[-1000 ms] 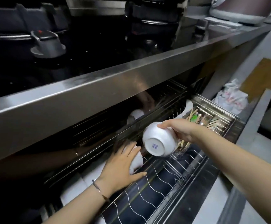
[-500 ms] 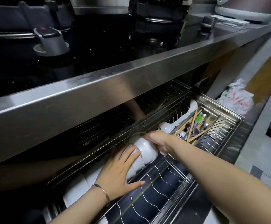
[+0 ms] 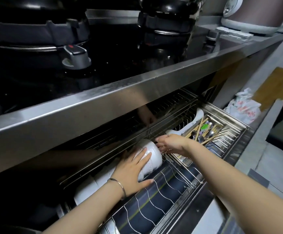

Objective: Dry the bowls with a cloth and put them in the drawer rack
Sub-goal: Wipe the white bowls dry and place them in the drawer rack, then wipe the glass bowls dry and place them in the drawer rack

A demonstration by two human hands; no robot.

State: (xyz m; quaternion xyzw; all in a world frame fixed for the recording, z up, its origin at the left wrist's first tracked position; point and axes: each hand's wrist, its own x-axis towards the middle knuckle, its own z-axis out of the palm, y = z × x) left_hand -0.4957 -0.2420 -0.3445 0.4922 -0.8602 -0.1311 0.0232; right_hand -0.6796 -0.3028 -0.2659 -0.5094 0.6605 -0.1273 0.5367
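Observation:
The pulled-out drawer rack of steel wire lies below the counter edge. White bowls lie on their sides in a nested row at its back left. My left hand, a bangle on the wrist, rests flat with spread fingers on the side of the front bowls. My right hand reaches in from the right, fingers loosely extended beside the bowl's base, touching or just off it. More white dishes continue the row leftward under the counter. No cloth is in view.
A cutlery basket with chopsticks and spoons fills the rack's right end, with a white ladle behind it. The steel counter edge overhangs the drawer. Dark pots stand on the hob. A plastic bag lies at right.
My right hand carried a white bowl down from above the rack and set it onto the nested row, then loosened off it. My left hand stayed on the bowls, steadying them.

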